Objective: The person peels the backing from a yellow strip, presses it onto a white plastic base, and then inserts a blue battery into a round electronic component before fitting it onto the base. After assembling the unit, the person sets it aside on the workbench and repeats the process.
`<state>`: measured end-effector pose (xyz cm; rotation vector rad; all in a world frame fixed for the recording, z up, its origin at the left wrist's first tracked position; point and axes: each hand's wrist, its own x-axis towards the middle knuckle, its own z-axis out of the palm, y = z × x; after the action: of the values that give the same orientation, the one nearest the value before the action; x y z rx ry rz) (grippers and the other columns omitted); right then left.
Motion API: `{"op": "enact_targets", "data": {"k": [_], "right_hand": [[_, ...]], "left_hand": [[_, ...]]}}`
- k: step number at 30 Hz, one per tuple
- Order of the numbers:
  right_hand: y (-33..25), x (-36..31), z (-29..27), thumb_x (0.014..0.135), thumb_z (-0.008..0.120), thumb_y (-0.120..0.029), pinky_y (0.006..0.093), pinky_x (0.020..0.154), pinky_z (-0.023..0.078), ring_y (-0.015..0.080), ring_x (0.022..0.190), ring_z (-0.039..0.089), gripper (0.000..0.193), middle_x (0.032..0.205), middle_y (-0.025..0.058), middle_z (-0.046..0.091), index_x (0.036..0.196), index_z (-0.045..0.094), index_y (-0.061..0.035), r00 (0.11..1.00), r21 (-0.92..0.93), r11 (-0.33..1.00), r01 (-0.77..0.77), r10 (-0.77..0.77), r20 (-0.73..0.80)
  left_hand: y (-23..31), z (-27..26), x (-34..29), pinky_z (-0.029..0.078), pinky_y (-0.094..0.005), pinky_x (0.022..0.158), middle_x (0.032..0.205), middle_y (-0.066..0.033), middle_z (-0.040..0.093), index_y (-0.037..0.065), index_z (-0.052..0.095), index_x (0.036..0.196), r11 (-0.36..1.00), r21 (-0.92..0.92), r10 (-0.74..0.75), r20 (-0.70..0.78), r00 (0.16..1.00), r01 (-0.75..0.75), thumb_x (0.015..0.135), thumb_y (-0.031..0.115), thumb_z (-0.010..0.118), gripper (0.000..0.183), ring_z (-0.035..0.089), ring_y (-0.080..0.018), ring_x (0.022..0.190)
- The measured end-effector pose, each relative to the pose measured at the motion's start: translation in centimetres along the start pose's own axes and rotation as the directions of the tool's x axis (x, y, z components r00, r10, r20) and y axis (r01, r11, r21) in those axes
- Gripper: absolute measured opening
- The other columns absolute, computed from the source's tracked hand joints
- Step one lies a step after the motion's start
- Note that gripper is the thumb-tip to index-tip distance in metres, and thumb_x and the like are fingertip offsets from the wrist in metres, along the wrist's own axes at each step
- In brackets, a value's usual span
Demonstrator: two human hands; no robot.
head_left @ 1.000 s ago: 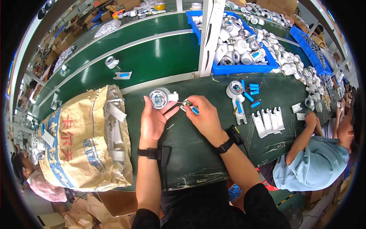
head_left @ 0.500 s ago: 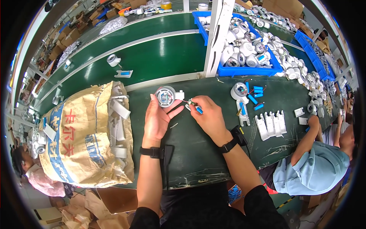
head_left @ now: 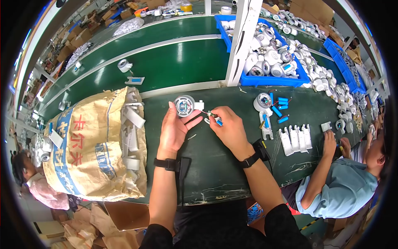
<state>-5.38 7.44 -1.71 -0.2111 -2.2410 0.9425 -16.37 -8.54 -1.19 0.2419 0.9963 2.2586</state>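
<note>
My left hand, palm up, holds a round white housing between thumb and fingers. A circuit board shows inside its round opening, and a short white neck points right. Thin wires run from the neck to a small green circuit board at the fingertips of my right hand, which is closed in a pinch. A blue battery and part of a white handle shell show under those fingers; how they are gripped is mostly hidden. Each wrist wears a black strap.
A woven sack of white shells stands left. Right lie another housing, blue batteries and several white handle shells. A blue bin of housings stands behind a white post. A co-worker's hand is at right.
My hands keep nearly the same pose and hold. The whole view has shifted slightly. At right, the co-worker's hand has moved left, beside a white shell piece.
</note>
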Motion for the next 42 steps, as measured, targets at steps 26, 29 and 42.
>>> {"op": "enact_targets", "data": {"k": [26, 29, 42], "right_hand": [[0.2, -0.4, 0.0, 0.083, 0.076, -0.003, 0.0378, 0.068, 0.058, 0.0301, 0.081, 0.071, 0.02, 0.096, 0.0127, 0.069, 0.098, 0.063, -0.0026, 0.999, -0.021, 0.999, 0.041, -0.041, 0.01], [0.0, -0.4, 0.2, 0.083, 0.077, -0.001, 0.0348, 0.069, 0.058, 0.027, 0.082, 0.073, 0.02, 0.097, 0.0127, 0.069, 0.098, 0.064, -0.0015, 1.0, -0.018, 1.0, 0.022, -0.022, 0.019], [1.6, 0.4, -0.7, 0.09, 0.073, -0.006, 0.033, 0.08, 0.059, 0.025, 0.09, 0.073, 0.027, 0.106, 0.0143, 0.072, 0.116, 0.068, -0.0015, 0.982, 0.072, 0.996, -0.059, 0.071, -0.175]], "left_hand": [[-0.2, 0.0, 0.0, 0.058, -0.0527, 0.097, 0.126, -0.0173, 0.065, 0.001, 0.052, 0.134, 1.0, 0.015, -0.003, 0.004, 1.0, 0.003, 0.107, 0.05, 0.046, 0.056, 0.068, -0.0357, 0.114], [0.0, -0.3, -0.1, 0.058, -0.0529, 0.097, 0.126, -0.0177, 0.064, 0.001, 0.052, 0.134, 1.0, 0.013, -0.009, 0.012, 1.0, 0.009, 0.108, 0.05, 0.045, 0.056, 0.068, -0.0354, 0.114], [3.9, 0.4, 10.0, 0.059, -0.0463, 0.098, 0.129, -0.0243, 0.063, -0.001, 0.051, 0.134, 0.976, 0.187, -0.114, 0.03, 0.993, 0.106, 0.107, 0.048, 0.047, 0.056, 0.07, -0.0356, 0.111]]}}
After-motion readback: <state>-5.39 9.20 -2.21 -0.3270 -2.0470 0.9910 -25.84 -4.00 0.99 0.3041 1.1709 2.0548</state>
